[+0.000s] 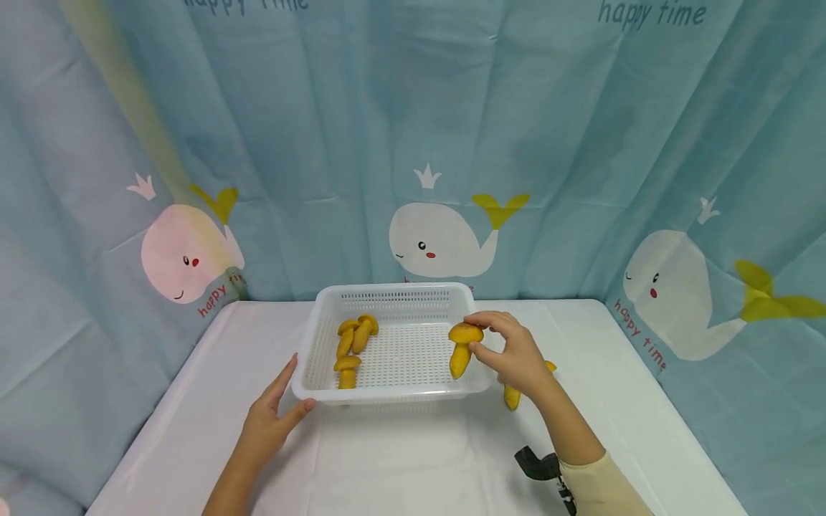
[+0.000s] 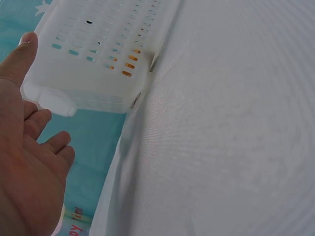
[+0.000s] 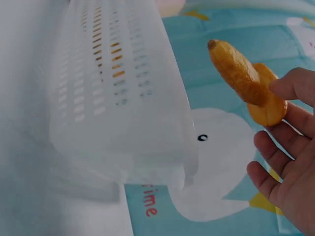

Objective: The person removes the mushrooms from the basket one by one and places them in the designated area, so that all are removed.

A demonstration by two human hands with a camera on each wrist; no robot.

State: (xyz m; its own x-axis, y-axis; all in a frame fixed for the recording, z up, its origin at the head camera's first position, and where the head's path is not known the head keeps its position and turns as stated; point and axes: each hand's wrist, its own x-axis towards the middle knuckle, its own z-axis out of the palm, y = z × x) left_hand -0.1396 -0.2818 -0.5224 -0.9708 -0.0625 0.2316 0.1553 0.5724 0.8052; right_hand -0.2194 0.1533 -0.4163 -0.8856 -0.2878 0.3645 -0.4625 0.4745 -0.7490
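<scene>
My right hand (image 1: 518,358) pinches a yellow toy-like mushroom (image 1: 460,358) by its cap between thumb and fingers, over the right end of a white plastic basket (image 1: 387,393). The stem points down in the head view; in the right wrist view the mushroom (image 3: 236,73) is beside the basket's rim, two lower fingers loosely bent. At the basket's front left corner is my left hand (image 1: 266,424), thumb at the front rim and straight fingers along the left side. Three yellow mushrooms (image 1: 346,362) lie in the basket's left part.
Behind my right wrist, yellow mushroom parts (image 1: 512,398) show on the white-covered table (image 1: 400,459), mostly hidden by the hand. A blue curtain (image 1: 310,143) with whale prints hangs at the back and both sides. A black strap piece (image 1: 538,464) is beside the right sleeve.
</scene>
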